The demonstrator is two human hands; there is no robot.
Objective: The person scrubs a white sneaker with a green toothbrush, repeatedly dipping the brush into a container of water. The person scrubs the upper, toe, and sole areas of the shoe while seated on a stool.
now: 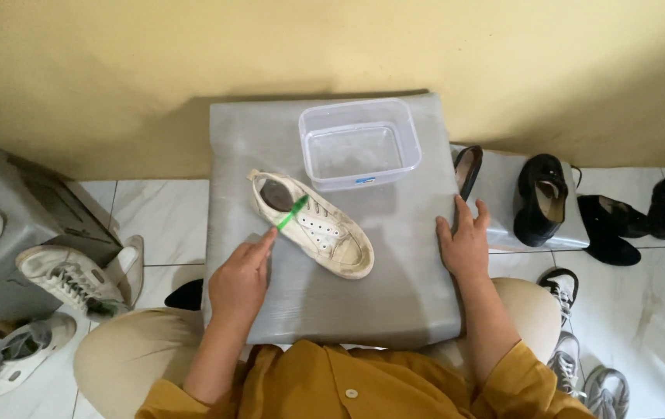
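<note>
One grey cushioned block [394,287] across the lap as a work surface, steadied at 3 o'clock by the flat, open right hand [466,247] — at 12 one clear tub [359,142] within reach, centrally one white sneaker [313,223], at 9 left hand [241,281] pinching one green brush [291,212] against it.

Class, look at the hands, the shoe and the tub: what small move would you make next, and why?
Probably bring the right hand over to steady the white shoe. It rests flat on the grey pad's edge while the left hand holds a green brush at the unsupported shoe.
</note>
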